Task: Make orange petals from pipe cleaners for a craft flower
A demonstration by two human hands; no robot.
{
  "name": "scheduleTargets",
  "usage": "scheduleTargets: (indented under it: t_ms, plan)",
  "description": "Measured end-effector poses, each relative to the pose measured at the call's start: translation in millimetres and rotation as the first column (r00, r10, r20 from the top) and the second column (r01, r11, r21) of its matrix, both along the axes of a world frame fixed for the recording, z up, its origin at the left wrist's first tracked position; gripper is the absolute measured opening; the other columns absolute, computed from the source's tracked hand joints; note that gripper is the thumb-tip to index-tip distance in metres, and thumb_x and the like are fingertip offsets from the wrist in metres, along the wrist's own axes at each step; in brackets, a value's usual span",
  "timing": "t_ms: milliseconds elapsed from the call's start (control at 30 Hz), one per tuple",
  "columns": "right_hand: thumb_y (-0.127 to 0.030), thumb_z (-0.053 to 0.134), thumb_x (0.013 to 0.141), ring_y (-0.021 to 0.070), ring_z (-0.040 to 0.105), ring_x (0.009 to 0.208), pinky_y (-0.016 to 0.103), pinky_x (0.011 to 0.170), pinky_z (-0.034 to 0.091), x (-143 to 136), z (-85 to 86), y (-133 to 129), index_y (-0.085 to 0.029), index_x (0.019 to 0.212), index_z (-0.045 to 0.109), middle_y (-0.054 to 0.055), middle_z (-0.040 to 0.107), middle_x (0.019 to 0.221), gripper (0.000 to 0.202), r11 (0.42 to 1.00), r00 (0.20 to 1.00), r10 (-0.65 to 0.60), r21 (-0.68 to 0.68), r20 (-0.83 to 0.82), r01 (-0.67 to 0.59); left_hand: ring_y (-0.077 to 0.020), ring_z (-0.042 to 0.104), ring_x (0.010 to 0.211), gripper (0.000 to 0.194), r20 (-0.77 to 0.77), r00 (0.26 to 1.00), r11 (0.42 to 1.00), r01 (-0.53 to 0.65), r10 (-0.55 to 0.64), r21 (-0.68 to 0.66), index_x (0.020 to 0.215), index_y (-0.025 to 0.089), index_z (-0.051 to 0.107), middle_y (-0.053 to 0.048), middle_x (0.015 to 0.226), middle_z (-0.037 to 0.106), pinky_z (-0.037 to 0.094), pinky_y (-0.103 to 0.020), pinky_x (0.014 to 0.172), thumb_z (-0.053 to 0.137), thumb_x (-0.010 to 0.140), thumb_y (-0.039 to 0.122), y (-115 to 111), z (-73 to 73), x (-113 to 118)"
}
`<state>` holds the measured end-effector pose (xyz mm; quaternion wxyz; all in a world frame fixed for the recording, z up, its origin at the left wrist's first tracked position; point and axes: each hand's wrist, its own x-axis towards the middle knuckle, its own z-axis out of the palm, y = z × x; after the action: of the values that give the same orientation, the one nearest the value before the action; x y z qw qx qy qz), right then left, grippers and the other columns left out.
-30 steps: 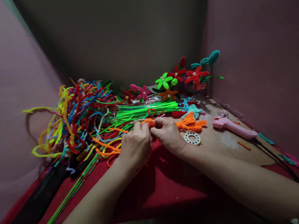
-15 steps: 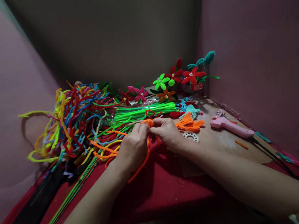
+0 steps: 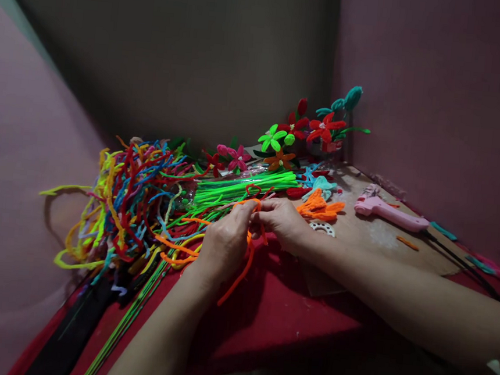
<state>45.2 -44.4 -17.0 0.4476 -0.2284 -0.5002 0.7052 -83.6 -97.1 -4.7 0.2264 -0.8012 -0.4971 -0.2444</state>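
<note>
An orange pipe cleaner [image 3: 242, 279] is pinched between my two hands, its loose end curving down over the red cloth. My left hand [image 3: 227, 236] is closed on it, thumb and fingertips together. Against it, my right hand [image 3: 282, 221] is closed too, with its fingertips pressed on the same pipe cleaner near a small loop. The exact grip is partly hidden behind the fingers. Just beyond lies a bundle of bright green pipe cleaners [image 3: 245, 187]. Orange petal shapes [image 3: 318, 207] made of pipe cleaner rest by my right wrist.
A tangled heap of coloured pipe cleaners [image 3: 130, 200] covers the left side. A pink glue gun [image 3: 392, 213] with a black cord lies right, on a board [image 3: 358, 249]. Pipe-cleaner flowers [image 3: 325, 127] stand at the back. Beside my right wrist is a white holed disc [image 3: 323, 228].
The orange pipe cleaner between my fingertips has shifted from a compact bunch to a thinner open loop, with a short piece hanging by my right fingers. The view has moved slightly.
</note>
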Motion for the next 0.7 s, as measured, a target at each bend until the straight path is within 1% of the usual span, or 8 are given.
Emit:
scheduleTargets:
  t_ms: [100, 167, 267, 333, 400, 467, 533, 700]
  plan:
    - [-0.012, 0.063, 0.057, 0.0093, 0.053, 0.043, 0.021, 0.043, 0.045, -0.2, 0.3, 4.6, -0.01, 0.061, 0.062, 0.0, 0.059, 0.05, 0.005, 0.993, 0.998, -0.06, -0.099, 0.003, 0.06, -0.0152, 0.062, 0.077, 0.037, 0.331, 0.943, 0.999, -0.042, 0.047, -0.021, 0.113, 0.018, 0.046, -0.008, 0.102, 0.059, 0.049, -0.026, 0.064, 0.056, 0.078, 0.021, 3.4, 6.2, -3.1]
    - [-0.009, 0.062, 0.057, 0.0097, 0.054, 0.044, 0.022, 0.044, 0.047, 0.1, 1.2, 7.1, -0.01, 0.062, 0.062, 0.002, 0.06, 0.052, 0.004, 0.985, 0.995, -0.097, -0.147, -0.006, 0.095, -0.0135, 0.06, 0.064, 0.041, 0.621, 0.767, 0.983, -0.071, 0.161, -0.167, 0.109, 0.017, 0.049, -0.007, 0.094, 0.058, 0.048, -0.025, 0.054, 0.063, 0.072, 0.028, 5.7, 12.4, -7.1]
    - [-0.007, 0.062, 0.058, 0.0099, 0.055, 0.045, 0.021, 0.043, 0.048, 0.2, 2.1, 8.0, -0.01, 0.063, 0.062, 0.002, 0.06, 0.053, 0.005, 0.986, 0.995, -0.087, -0.149, -0.037, 0.081, -0.0103, 0.054, 0.048, 0.037, 0.82, 0.425, 0.819, 0.253, 0.384, -0.515, 0.095, 0.013, 0.055, -0.003, 0.075, 0.058, 0.039, -0.022, 0.039, 0.067, 0.067, 0.033, 8.9, 18.9, -14.2]
    - [-0.009, 0.063, 0.06, 0.0094, 0.054, 0.045, 0.021, 0.043, 0.047, 0.0, 2.0, 6.6, -0.009, 0.065, 0.063, 0.003, 0.061, 0.054, 0.006, 0.99, 0.997, -0.061, -0.128, -0.04, 0.055, -0.0078, 0.05, 0.044, 0.029, 0.832, 0.298, 0.678, 0.482, 0.469, -0.555, 0.083, 0.013, 0.058, 0.0, 0.065, 0.056, 0.037, -0.02, 0.038, 0.069, 0.065, 0.033, 10.0, 19.7, -16.8]
    - [-0.011, 0.063, 0.061, 0.0087, 0.053, 0.044, 0.021, 0.043, 0.047, 0.0, 1.5, 4.5, -0.009, 0.068, 0.065, 0.003, 0.061, 0.056, 0.008, 0.994, 0.999, -0.043, -0.105, -0.028, 0.04, -0.0055, 0.046, 0.042, 0.023, 0.855, 0.24, 0.661, 0.55, 0.46, -0.51, 0.072, 0.013, 0.058, 0.002, 0.057, 0.054, 0.035, -0.018, 0.039, 0.071, 0.063, 0.03, 9.5, 18.8, -15.7]
    - [-0.013, 0.063, 0.061, 0.0083, 0.052, 0.043, 0.021, 0.043, 0.046, 0.3, 0.9, 2.8, -0.009, 0.069, 0.065, 0.003, 0.061, 0.056, 0.01, 0.996, 1.0, -0.022, -0.092, -0.016, 0.02, -0.0051, 0.044, 0.04, 0.02, 0.878, 0.263, 0.71, 0.517, 0.401, -0.479, 0.067, 0.014, 0.058, 0.004, 0.051, 0.053, 0.033, -0.017, 0.039, 0.07, 0.064, 0.028, 7.4, 17.3, -11.1]
    - [-0.014, 0.064, 0.061, 0.0085, 0.052, 0.043, 0.021, 0.042, 0.044, 0.8, 0.0, 2.4, -0.009, 0.067, 0.065, 0.002, 0.06, 0.054, 0.008, 0.997, 1.0, 0.017, -0.08, -0.015, -0.018, -0.0062, 0.044, 0.041, 0.017, 0.883, 0.358, 0.791, 0.422, 0.304, -0.444, 0.066, 0.014, 0.057, 0.004, 0.049, 0.052, 0.035, -0.018, 0.041, 0.067, 0.067, 0.028, 4.6, 15.8, -5.1]
    - [-0.012, 0.063, 0.056, 0.0093, 0.052, 0.044, 0.021, 0.042, 0.044, 2.4, -2.0, 5.9, -0.011, 0.065, 0.064, 0.001, 0.06, 0.054, 0.009, 0.993, 0.997, 0.079, -0.082, -0.027, -0.081, -0.0096, 0.053, 0.057, 0.008, 0.676, 0.736, 0.955, 0.176, 0.035, -0.24, 0.072, 0.017, 0.057, 0.001, 0.064, 0.058, 0.043, -0.021, 0.055, 0.058, 0.075, 0.024, -0.6, 10.7, 2.6]
